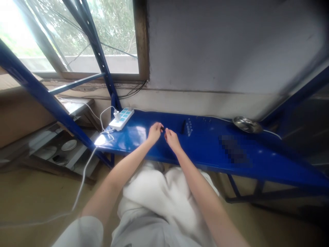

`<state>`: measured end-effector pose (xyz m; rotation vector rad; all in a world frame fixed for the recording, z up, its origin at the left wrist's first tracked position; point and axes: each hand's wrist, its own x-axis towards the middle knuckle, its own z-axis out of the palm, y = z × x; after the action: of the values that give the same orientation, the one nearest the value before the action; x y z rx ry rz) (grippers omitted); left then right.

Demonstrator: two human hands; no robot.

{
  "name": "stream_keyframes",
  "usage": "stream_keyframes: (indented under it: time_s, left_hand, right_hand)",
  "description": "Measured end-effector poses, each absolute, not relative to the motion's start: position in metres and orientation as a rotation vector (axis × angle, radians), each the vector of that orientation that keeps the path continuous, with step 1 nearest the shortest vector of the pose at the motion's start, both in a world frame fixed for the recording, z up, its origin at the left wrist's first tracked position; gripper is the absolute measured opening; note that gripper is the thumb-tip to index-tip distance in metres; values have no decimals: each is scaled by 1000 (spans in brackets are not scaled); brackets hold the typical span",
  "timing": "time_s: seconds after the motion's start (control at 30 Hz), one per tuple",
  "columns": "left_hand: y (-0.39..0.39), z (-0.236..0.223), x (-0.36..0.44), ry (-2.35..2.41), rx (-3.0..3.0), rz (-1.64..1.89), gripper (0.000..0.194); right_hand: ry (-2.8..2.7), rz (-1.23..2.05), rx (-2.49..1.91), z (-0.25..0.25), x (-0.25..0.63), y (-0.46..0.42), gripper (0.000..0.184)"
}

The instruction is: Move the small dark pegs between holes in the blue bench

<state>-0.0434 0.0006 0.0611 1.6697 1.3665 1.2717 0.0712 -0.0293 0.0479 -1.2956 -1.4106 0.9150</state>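
My left hand (154, 132) and my right hand (171, 138) are close together above the blue metal shelf (210, 151). Both pinch a small dark part (162, 129) between their fingertips; it is too small to name. Just to the right, on the shelf, stand a small dark piece (183, 127) and a little clear rack-like item (189, 127). Both forearms reach forward over my lap, which is covered in white cloth.
A white power strip (121, 118) with a plugged-in charger and white cable lies at the shelf's left end. A metal dish (247, 124) sits at the back right. Blue frame struts cross the left side, and plates (69, 145) lie on a low shelf below the window.
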Motion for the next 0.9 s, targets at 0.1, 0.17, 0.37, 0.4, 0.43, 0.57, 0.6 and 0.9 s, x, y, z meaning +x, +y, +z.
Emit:
stream_keyframes:
  time_s: [0.1, 0.17, 0.37, 0.4, 0.43, 0.57, 0.6, 0.9]
  left_hand:
    - [-3, 64, -47, 1328, 1637, 1291, 27]
    - [-4, 66, -48, 1307, 1604, 1303, 27]
    - [-7, 72, -50, 1275, 1569, 1322, 28]
    - [-7, 73, -50, 1268, 1572, 1322, 28]
    - [-7, 74, -51, 1259, 1573, 1323, 28]
    - [-7, 74, -51, 1216, 1534, 1343, 28]
    - [-7, 74, -50, 1206, 1508, 1354, 28]
    - [-7, 77, -52, 1219, 1356, 1346, 30]
  right_hand:
    - [-1307, 999, -1232, 51, 67, -31, 46]
    - [-1244, 1060, -1185, 55, 65, -32, 42]
    - [-1135, 1191, -1096, 66, 63, -34, 36]
    - [-1131, 1196, -1095, 66, 62, -34, 36]
    - [-1133, 1193, -1094, 66, 63, -34, 35]
    - [-1212, 1096, -1098, 64, 64, -34, 34]
    - [-1251, 1049, -1101, 64, 66, -33, 34]
    - [-1512, 806, -1181, 59, 85, -29, 29]
